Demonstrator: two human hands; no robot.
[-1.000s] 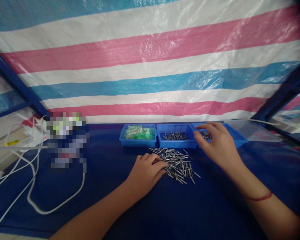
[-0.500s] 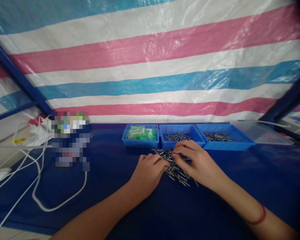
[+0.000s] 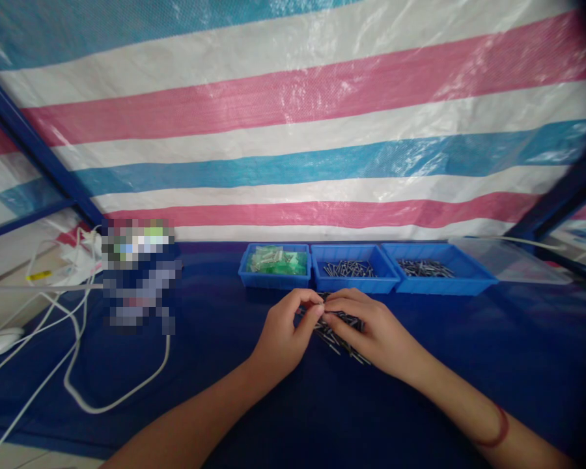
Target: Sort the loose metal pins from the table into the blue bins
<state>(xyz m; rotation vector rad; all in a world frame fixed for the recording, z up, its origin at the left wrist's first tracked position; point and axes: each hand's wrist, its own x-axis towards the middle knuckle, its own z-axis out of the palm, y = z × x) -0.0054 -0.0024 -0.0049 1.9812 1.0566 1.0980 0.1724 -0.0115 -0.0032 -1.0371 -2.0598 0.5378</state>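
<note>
A loose pile of thin metal pieces [image 3: 333,337], screw-like or nail-like, lies on the blue tabletop. Over it my left hand [image 3: 288,329] is closed in a pinch, thumb against fingertips. My right hand [image 3: 376,326] comes in from the other side, its thumb and fingers also drawn together. The fingertips of both hands meet above the pile, and whatever they pinch is too small to make out. Behind the hands stand a blue middle bin [image 3: 354,284] and a blue right bin [image 3: 449,286], both holding similar metal pieces.
A blue left bin [image 3: 276,281] contains green and clear plastic packets. White cables [image 3: 95,410] loop over the left of the blue table [image 3: 381,423], near blurred-out items. A clear plastic sheet [image 3: 517,260] lies at the right. Striped sheeting [image 3: 293,150] hangs behind.
My hands have left their spread positions in the pile and come together, fingertips meeting. The right hand has moved left; both now pinch. The bins have not moved.
</note>
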